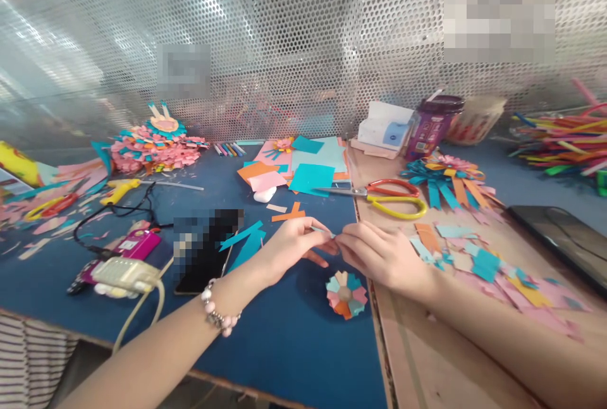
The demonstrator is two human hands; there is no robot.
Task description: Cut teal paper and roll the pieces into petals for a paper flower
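My left hand, with a beaded bracelet at its wrist, meets my right hand fingertip to fingertip over the blue table. Both are pinched closed on a small piece of pale paper, mostly hidden by the fingers. Just below them lies a round paper rosette in teal, pink, orange and cream. Blue paper strips are beside my left wrist, and crossed orange strips lie beyond that hand. Scissors with red and yellow handles rest past my right hand, blades pointing left.
Stacked coloured paper lies at the back. On the left are a phone, a yellow glue gun with its cable, and a power strip. Paper scraps cover the wooden board at right, near a dark tablet-like device and purple cup.
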